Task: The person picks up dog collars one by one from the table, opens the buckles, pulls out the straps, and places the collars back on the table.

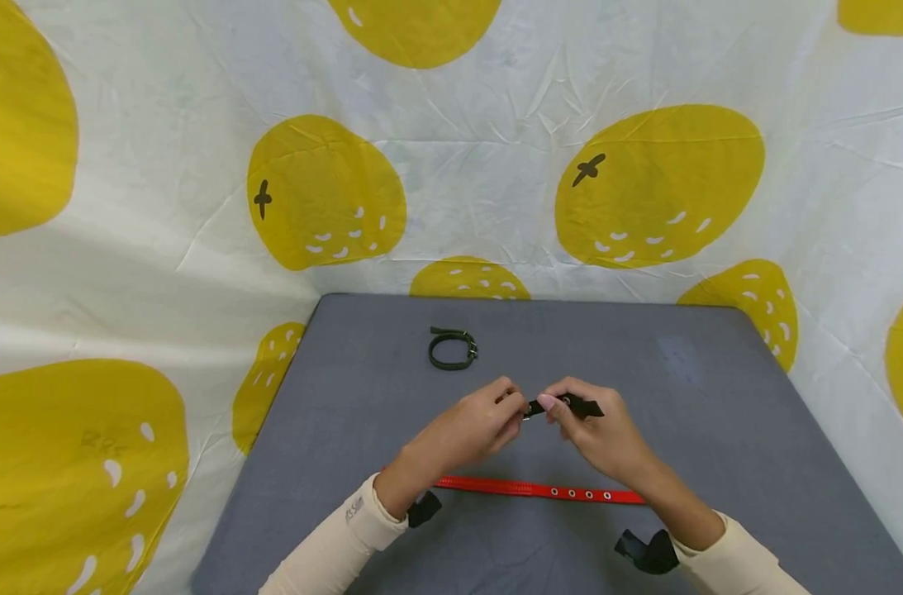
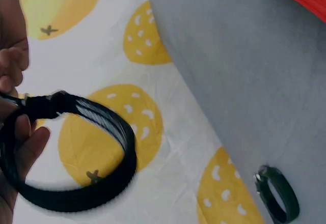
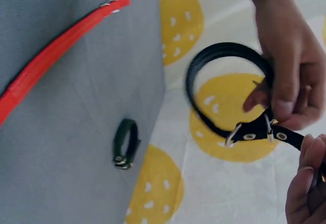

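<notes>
A black collar (image 3: pixel 192 84) with a metal buckle, a ring and eyelets hangs as a loop between my two hands. My left hand (image 1: pixel 488 417) holds it near the buckle, fingers curled. To its right, my right hand (image 1: pixel 603 434) pinches the strap end between thumb and fingers, and the tip sticks out past them. The strap passes through the buckle in the right wrist view. Below my hands a red collar (image 1: pixel 503 486) lies stretched out on the table, its eyelets to the right; my left forearm hides its left end in the head view.
A dark green collar (image 1: pixel 452 365), fastened in a loop, lies toward the far side of the grey table (image 1: pixel 570 347). White cloth (image 1: pixel 481 190) printed with yellow fruit hangs behind and beside the table. Black straps (image 1: pixel 648 552) hang at both wrists.
</notes>
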`<state>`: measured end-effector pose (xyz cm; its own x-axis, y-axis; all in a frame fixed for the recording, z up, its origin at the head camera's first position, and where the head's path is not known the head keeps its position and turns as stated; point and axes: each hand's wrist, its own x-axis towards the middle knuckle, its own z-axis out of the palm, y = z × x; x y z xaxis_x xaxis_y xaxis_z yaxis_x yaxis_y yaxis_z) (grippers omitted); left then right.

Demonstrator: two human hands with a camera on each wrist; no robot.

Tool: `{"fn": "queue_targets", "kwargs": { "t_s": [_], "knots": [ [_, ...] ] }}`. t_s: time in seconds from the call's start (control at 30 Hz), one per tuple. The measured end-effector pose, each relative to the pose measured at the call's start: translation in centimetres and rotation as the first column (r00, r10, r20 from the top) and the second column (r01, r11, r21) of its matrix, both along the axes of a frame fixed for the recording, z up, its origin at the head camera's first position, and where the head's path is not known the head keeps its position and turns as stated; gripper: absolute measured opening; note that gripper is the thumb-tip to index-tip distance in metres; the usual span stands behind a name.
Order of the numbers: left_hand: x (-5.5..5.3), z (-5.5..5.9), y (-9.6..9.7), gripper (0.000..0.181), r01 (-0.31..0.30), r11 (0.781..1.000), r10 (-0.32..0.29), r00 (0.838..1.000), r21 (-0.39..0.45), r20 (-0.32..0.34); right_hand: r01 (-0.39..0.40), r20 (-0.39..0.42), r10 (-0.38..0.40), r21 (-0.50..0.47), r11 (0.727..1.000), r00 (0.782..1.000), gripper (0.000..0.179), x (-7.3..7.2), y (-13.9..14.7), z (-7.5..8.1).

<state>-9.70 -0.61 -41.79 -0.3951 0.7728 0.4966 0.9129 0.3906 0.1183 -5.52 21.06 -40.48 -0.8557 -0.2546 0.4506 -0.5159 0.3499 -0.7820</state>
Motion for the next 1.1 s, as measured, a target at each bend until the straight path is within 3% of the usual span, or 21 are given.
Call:
{"fn": "queue_targets", "kwargs": {
  "t_s": [0.1,0.2,0.3,0.53,0.7,0.8,0.93,1.1],
  "knots": [
    [0.0,0.0,-0.2,0.015,0.006,1.000,-0.007,0.998,-0.014,-0.063,0.012,0.011,-0.012,-0.030,0.999,1.000,0.014,-0.1,0.2,0.5],
    [-0.1,0.2,-0.6,0.019,0.023,1.000,-0.023,0.997,0.003,-0.077,0.002,0.052,-0.003,0.010,1.000,0.999,0.011,-0.1,0.4,0.9],
    [-0.2,0.5,-0.8,0.016,0.051,0.997,-0.049,0.998,0.050,-0.041,-0.045,0.100,0.038,0.065,0.997,0.994,0.012,0.0,0.5,1.1],
    [-0.4,0.8,-0.9,0.013,0.061,0.990,-0.065,0.997,0.127,0.028,-0.123,0.121,0.110,0.101,0.987,0.987,0.039,-0.4,0.7,1.1],
    [-0.5,0.9,-1.0,0.012,0.089,0.974,-0.116,0.985,0.206,0.125,-0.176,0.205,0.148,0.129,0.976,0.968,0.035,-0.9,1.6,-0.2],
    [-0.4,1.2,-1.0,0.014,0.089,0.951,-0.165,0.956,0.295,0.242,-0.274,0.306,0.235,0.090,0.958,0.922,0.032,-1.3,2.0,-1.2],
    [-0.2,1.7,-1.1,0.013,0.056,0.926,-0.204,0.906,0.374,0.370,-0.401,0.413,0.381,-0.042,0.915,0.827,0.034,-1.6,2.4,-1.9],
    [-0.1,2.3,-1.2,0.010,0.015,0.936,-0.179,0.880,0.351,0.440,-0.460,0.431,0.515,-0.232,0.857,0.741,0.027,-1.7,2.8,-2.3]
  ]
}}
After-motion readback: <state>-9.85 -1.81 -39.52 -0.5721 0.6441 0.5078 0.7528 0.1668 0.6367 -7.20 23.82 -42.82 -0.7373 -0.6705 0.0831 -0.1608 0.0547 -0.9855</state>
